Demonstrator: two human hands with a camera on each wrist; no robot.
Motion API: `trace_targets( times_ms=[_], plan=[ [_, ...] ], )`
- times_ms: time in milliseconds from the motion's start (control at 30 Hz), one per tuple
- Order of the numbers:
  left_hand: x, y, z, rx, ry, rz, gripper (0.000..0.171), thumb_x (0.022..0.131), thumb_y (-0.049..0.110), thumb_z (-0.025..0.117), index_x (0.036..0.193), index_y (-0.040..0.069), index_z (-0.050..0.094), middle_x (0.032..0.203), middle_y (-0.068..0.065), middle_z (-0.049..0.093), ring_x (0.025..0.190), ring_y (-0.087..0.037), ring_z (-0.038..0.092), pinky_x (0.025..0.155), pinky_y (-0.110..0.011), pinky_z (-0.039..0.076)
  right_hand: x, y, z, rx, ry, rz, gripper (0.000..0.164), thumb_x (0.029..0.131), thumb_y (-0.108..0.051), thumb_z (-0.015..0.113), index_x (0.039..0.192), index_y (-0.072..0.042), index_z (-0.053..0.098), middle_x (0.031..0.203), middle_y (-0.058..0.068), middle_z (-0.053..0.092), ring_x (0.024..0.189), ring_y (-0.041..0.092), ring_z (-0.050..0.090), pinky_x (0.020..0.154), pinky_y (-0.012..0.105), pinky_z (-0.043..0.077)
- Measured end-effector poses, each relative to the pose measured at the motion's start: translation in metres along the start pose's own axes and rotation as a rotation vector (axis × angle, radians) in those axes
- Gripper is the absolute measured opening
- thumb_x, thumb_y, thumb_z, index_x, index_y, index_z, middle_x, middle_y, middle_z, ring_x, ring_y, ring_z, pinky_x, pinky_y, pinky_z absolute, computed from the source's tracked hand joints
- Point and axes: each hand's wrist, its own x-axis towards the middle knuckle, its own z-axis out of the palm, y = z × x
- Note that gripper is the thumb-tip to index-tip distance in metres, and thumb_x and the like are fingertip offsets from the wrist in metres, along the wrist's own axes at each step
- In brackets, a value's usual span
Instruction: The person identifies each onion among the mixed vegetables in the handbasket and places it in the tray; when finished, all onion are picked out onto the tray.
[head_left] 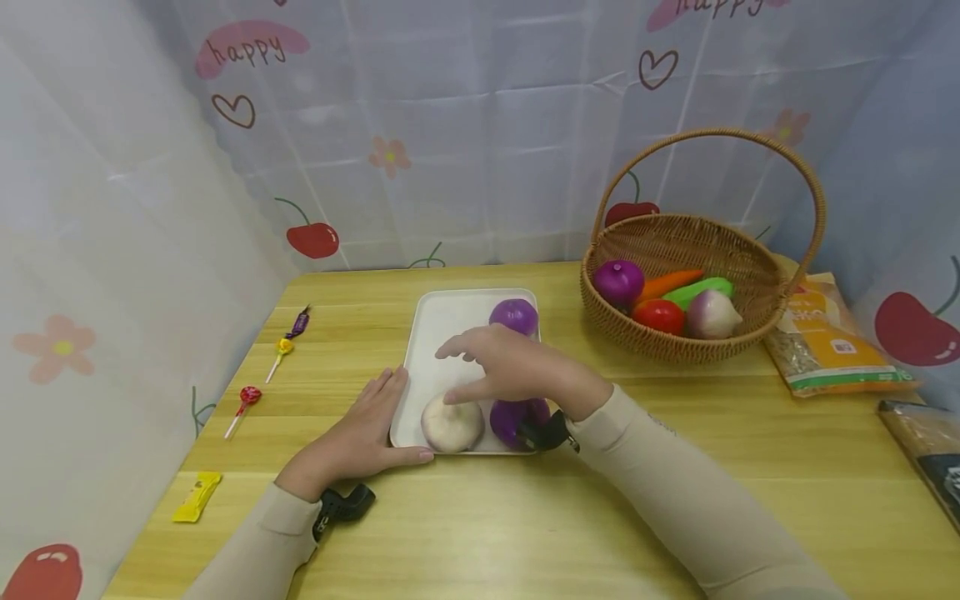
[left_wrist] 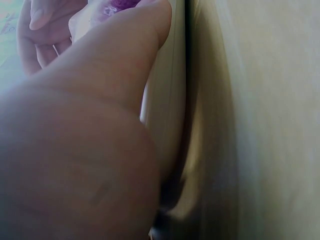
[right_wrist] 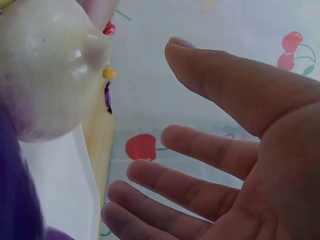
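A white tray [head_left: 438, 333] lies on the wooden table. At its front stands a white, purple-tinged bulb [head_left: 452, 425], with a purple onion [head_left: 510, 421] beside it, partly hidden by the right wrist. Another purple onion [head_left: 514, 315] sits toward the tray's back right. My left hand [head_left: 352, 437] rests at the tray's front left corner, fingers along the left edge and thumb along the front. Above the tray hovers my right hand [head_left: 510, 362], its fingers spread; in the right wrist view the white bulb [right_wrist: 47, 65] is apart from the fingers [right_wrist: 185, 190].
A wicker basket [head_left: 675, 346] at the back right holds a purple onion, a carrot, a tomato, a green vegetable and a white bulb. Bagged goods [head_left: 840, 342] lie right of it. Wrapped candies and lollipops [head_left: 250, 395] line the table's left side.
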Motion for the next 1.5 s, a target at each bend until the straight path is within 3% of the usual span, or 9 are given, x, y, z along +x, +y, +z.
trace_targets(
  times_ms=[333, 467, 567, 767, 967, 1300, 1500],
  plan=[
    [0.001, 0.000, 0.000, -0.002, 0.006, 0.007, 0.136, 0.082, 0.081, 0.069, 0.166, -0.004, 0.007, 0.173, -0.020, 0.007, 0.158, -0.038, 0.001, 0.125, -0.056, 0.006, 0.005, 0.016, -0.021, -0.088, 0.036, 0.054, 0.057, 0.096, -0.039, 0.080, 0.138, -0.003, 0.067, 0.132, 0.008, 0.070, 0.115, 0.025, 0.067, 0.101, 0.038, 0.052],
    [0.001, 0.000, 0.000, 0.000, 0.007, 0.009, 0.136, 0.082, 0.081, 0.070, 0.166, -0.005, 0.007, 0.173, -0.021, 0.007, 0.158, -0.038, 0.002, 0.125, -0.056, 0.006, 0.005, 0.025, -0.031, -0.052, 0.051, 0.106, 0.057, 0.096, -0.042, 0.079, 0.139, -0.006, 0.068, 0.110, 0.008, 0.072, 0.103, 0.024, 0.067, 0.093, 0.038, 0.053],
    [0.002, 0.000, 0.001, 0.005, 0.008, 0.009, 0.136, 0.082, 0.082, 0.069, 0.166, -0.005, 0.007, 0.173, -0.021, 0.008, 0.158, -0.039, 0.002, 0.125, -0.056, 0.006, 0.004, 0.030, -0.040, -0.010, 0.059, 0.144, 0.059, 0.096, -0.044, 0.078, 0.141, -0.007, 0.067, 0.106, 0.008, 0.070, 0.103, 0.026, 0.066, 0.093, 0.040, 0.053],
    [0.001, 0.000, 0.000, -0.001, 0.012, 0.005, 0.137, 0.082, 0.082, 0.069, 0.166, -0.005, 0.006, 0.173, -0.021, 0.007, 0.158, -0.038, 0.002, 0.125, -0.056, 0.005, -0.001, 0.035, -0.060, 0.003, 0.072, 0.204, 0.064, 0.099, -0.049, 0.073, 0.148, -0.009, 0.062, 0.129, 0.012, 0.069, 0.127, 0.032, 0.061, 0.107, 0.047, 0.048],
    [0.001, 0.000, -0.001, 0.009, 0.020, 0.014, 0.136, 0.082, 0.082, 0.069, 0.166, -0.004, 0.006, 0.172, -0.022, 0.007, 0.158, -0.040, 0.003, 0.125, -0.057, 0.007, -0.013, 0.043, -0.082, -0.014, 0.103, 0.233, 0.064, 0.100, -0.050, 0.072, 0.149, -0.012, 0.060, 0.145, 0.009, 0.061, 0.129, 0.032, 0.059, 0.106, 0.051, 0.049],
    [0.001, 0.001, 0.000, 0.011, 0.007, 0.013, 0.137, 0.082, 0.083, 0.069, 0.166, -0.005, 0.006, 0.172, -0.023, 0.007, 0.158, -0.040, 0.002, 0.125, -0.056, 0.005, -0.046, 0.063, -0.116, -0.049, 0.150, 0.314, 0.066, 0.101, -0.053, 0.069, 0.151, -0.012, 0.059, 0.150, 0.011, 0.057, 0.131, 0.036, 0.057, 0.108, 0.056, 0.046],
    [0.000, 0.001, -0.001, 0.009, -0.002, 0.007, 0.137, 0.082, 0.082, 0.069, 0.166, -0.005, 0.006, 0.172, -0.023, 0.006, 0.158, -0.039, 0.001, 0.125, -0.056, 0.005, -0.069, 0.077, -0.132, -0.038, 0.191, 0.382, 0.064, 0.102, -0.051, 0.069, 0.149, -0.010, 0.060, 0.140, 0.014, 0.064, 0.127, 0.035, 0.060, 0.107, 0.058, 0.046]
  ],
)
